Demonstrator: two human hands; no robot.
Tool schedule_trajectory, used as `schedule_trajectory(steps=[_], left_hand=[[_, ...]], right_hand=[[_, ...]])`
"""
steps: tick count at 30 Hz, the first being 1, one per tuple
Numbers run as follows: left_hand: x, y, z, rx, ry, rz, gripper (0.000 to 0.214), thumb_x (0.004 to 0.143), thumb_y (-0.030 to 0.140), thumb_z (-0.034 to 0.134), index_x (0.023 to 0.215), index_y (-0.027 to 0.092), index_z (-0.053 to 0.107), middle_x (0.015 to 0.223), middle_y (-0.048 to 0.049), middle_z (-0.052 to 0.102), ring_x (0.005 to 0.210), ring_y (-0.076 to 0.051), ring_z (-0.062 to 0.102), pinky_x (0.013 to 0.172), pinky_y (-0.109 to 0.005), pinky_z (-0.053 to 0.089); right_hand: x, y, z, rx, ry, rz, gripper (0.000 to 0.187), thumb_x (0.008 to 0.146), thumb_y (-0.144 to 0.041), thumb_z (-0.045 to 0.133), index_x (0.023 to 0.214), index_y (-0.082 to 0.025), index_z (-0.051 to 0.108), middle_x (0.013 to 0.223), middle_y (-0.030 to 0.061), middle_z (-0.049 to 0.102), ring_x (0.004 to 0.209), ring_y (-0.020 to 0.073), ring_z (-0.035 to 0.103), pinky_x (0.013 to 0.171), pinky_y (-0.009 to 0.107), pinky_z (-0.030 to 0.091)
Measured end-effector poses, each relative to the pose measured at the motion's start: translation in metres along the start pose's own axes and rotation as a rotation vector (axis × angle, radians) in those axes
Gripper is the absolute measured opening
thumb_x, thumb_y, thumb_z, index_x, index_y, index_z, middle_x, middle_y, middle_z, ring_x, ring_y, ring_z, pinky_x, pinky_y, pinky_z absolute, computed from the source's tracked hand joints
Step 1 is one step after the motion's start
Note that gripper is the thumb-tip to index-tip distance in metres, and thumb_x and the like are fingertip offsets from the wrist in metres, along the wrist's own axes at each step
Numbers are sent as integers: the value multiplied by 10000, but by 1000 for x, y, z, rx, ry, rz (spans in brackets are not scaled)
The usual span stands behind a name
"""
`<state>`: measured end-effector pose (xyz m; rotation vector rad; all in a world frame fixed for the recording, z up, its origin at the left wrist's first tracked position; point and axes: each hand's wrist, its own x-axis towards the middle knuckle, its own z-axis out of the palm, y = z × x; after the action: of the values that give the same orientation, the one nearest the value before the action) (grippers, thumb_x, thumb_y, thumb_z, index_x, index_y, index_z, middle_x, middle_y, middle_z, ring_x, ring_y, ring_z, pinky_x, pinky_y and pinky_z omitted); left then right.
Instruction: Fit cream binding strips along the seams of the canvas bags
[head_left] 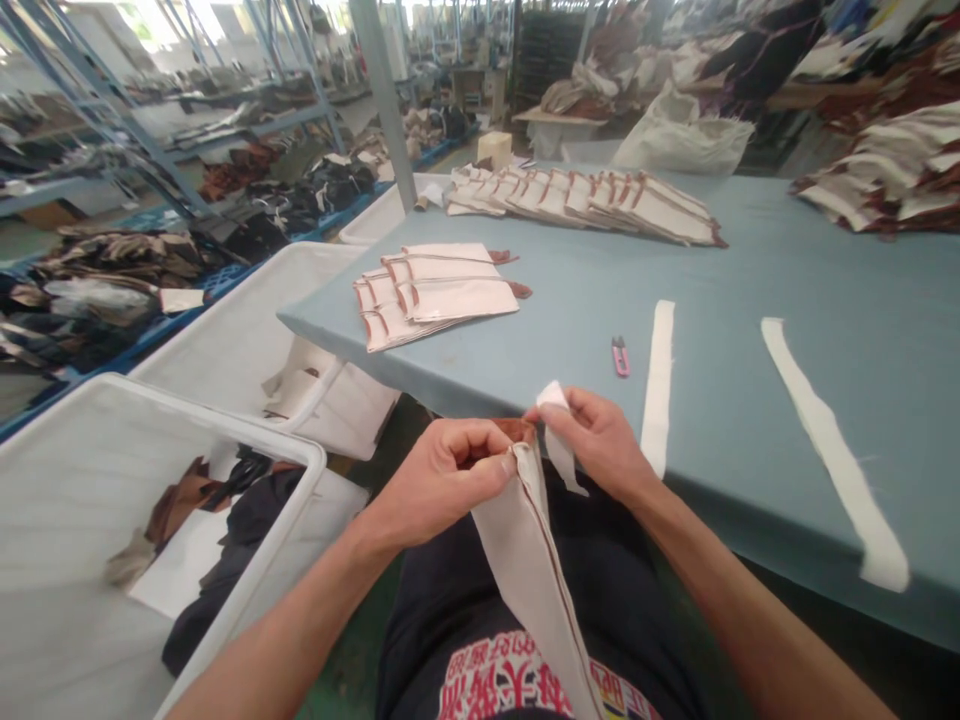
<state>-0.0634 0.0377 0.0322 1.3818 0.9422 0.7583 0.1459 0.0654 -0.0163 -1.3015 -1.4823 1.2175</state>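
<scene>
My left hand [459, 468] pinches the top end of a cream fabric piece [517, 540] with a dark brown line along its length. The piece hangs down over my lap, and brown material [511, 429] shows at its upper end. Close beside it, my right hand [600, 430] is closed on a short white fabric strip [556, 440] between thumb and fingers, its lower end dangling. The right fingertips are near the brown end; whether they touch it I cannot tell. Pink thread snips [620, 357] lie on the table beyond my right hand.
Two white strips, one straight [658, 385] and one bent [825, 440], lie on the blue-grey table [735, 280]. A small stack of cream pieces [442, 290] sits at its left, a long row [585, 200] behind. White bins [315, 450] stand left of me.
</scene>
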Motion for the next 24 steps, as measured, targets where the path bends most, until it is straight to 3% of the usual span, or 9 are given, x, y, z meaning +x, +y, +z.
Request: schedule_trajectory(steps=[2,4,8,13,19,24], left_hand=[[0,3,6,51,15,11,268,872,338,662,700,134,644,694,-1,579,628,-106,469,568,-215,364],[-1,5,10,117,16,33,258,906,316,636,728,134,675,743,-18,625,666,-121,516,603,-228,405],[0,5,17,236,33,23,232,933,275,616,780,135,719,813,-42,699,751,-151,590,661,-245,448],[3,0,24,222,4,-15,239,933,284,615,813,125,747,807,-46,717,734,-150,599,640,-238,447],[4,-3,27,135,-63,-55,243,913,225,569,787,130,754,815,-48,728,751,-154,624,696,-251,470],[5,-10,28,22,-99,-121,279,916,335,657,750,119,719,734,-42,709,698,-149,614,647,-240,454]], right_hand=[[-7,-10,-2,-7,135,2,340,928,-500,578,871,-174,651,726,-2,593,639,141,490,590,261,398],[-18,-22,-3,-32,151,17,339,921,-501,579,761,-202,590,656,-27,525,602,133,451,575,260,380],[-38,-38,-1,-27,-74,98,328,844,-509,642,750,-211,540,663,-41,495,607,128,429,548,252,357],[-47,-25,0,125,-219,145,414,898,-584,617,771,-206,503,698,-44,461,632,119,396,562,246,341],[-50,-17,-5,84,-244,104,408,948,-555,561,752,-205,489,700,-43,449,644,122,389,582,254,329],[-53,-18,-6,110,-277,157,343,934,-481,577,747,-208,489,678,-49,468,619,117,405,561,246,337]])
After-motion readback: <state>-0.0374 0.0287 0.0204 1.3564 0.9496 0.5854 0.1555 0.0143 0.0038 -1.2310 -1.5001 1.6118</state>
